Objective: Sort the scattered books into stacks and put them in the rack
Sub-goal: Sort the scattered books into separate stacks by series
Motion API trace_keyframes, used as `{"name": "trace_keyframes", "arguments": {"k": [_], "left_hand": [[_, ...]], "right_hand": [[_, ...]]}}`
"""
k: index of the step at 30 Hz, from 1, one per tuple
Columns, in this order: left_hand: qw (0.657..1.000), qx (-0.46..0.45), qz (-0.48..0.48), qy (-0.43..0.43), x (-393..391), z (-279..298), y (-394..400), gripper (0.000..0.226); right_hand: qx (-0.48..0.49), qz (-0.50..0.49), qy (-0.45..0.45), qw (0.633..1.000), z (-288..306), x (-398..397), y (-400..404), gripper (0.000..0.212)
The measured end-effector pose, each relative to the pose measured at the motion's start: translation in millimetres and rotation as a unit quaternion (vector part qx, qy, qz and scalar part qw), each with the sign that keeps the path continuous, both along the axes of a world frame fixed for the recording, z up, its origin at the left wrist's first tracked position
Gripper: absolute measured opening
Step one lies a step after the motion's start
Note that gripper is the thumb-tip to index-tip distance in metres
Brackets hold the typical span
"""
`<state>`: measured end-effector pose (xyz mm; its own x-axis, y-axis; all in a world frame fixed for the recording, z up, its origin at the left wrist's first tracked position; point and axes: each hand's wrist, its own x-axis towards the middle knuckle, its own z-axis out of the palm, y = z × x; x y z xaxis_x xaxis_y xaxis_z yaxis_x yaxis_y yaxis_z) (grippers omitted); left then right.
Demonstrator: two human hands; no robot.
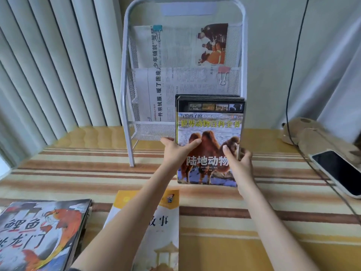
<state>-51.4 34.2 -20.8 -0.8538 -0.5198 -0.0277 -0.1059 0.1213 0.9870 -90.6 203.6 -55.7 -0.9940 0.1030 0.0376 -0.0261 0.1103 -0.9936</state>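
Note:
I hold a stack of animal books upright, camels on the front cover, in front of the right side of the white wire rack. My left hand grips the stack's left edge, thumb across the cover. On the right edge, my right hand clamps the stack. The rack's two upper pockets hold clipped newspapers. A stack of fish-cover picture books lies at the near left. A yellow and white book lies flat under my left forearm.
A striped cloth covers the table. A phone lies at the right edge beside a brown plush toy, with a black cable hanging down there. Vertical blinds stand at the left.

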Motion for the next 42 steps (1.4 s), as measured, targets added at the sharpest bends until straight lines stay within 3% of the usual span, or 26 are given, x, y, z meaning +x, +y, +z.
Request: {"name": "trace_keyframes", "arguments": {"k": [4,9,13,16,19,21,24,28,30,32,35,36,39,41,42], "left_hand": [[0.993,-0.110,0.020,0.048,-1.8,-7.4,6.7,0.064],[0.981,-0.147,0.069,0.109,13.1,-4.7,10.8,0.049],[0.971,-0.131,0.085,0.181,32.4,17.7,21.3,0.059],[0.974,-0.103,0.040,0.196,50.8,46.1,33.7,0.047],[0.982,-0.069,-0.033,0.174,69.7,63.9,46.4,0.059],[0.986,-0.084,-0.075,0.126,80.9,64.0,57.1,0.069],[0.981,-0.149,-0.123,0.018,93.8,46.2,71.3,0.053],[0.935,-0.242,-0.238,-0.099,117.2,13.8,87.6,0.046],[0.896,-0.308,-0.289,-0.139,126.6,-1.4,97.2,0.047],[0.857,-0.373,-0.316,-0.162,129.4,-18.4,104.0,0.064],[0.803,-0.458,-0.310,-0.221,126.6,-40.5,106.7,0.103],[0.783,-0.499,-0.289,-0.234,130.0,-36.3,107.1,0.102],[0.715,-0.641,-0.210,-0.184,132.3,-11.8,109.8,0.068],[0.707,-0.661,-0.194,-0.157,129.6,5.1,106.9,0.050],[0.721,-0.648,-0.189,-0.156,125.7,9.9,101.8,0.045]], "right_hand": [[0.043,-0.055,0.025,0.997,-4.0,3.7,-15.3,0.058],[0.036,-0.046,0.010,0.998,-2.0,11.6,-15.4,0.081],[0.015,0.006,0.063,0.998,24.0,28.5,2.0,0.055],[0.002,0.007,0.121,0.993,58.3,48.6,22.6,0.042],[0.027,0.013,0.156,0.987,94.1,71.7,52.4,0.028],[0.073,0.004,0.147,0.986,103.3,81.5,72.3,0.034],[0.169,-0.022,0.069,0.983,83.1,95.9,96.5,0.044],[0.289,-0.014,-0.031,0.957,29.3,124.3,122.0,0.054],[0.377,-0.010,-0.051,0.925,6.7,135.7,132.6,0.056],[0.457,0.004,-0.044,0.888,-8.3,142.9,139.6,0.057],[0.497,0.013,-0.021,0.867,-14.6,149.9,142.7,0.052],[0.515,0.011,-0.019,0.857,-14.4,150.5,141.1,0.050],[0.578,-0.007,-0.039,0.815,-11.7,151.2,136.2,0.060],[0.582,-0.019,-0.059,0.811,-4.7,149.9,136.1,0.064],[0.577,-0.027,-0.051,0.814,1.7,148.8,135.6,0.065]]}}
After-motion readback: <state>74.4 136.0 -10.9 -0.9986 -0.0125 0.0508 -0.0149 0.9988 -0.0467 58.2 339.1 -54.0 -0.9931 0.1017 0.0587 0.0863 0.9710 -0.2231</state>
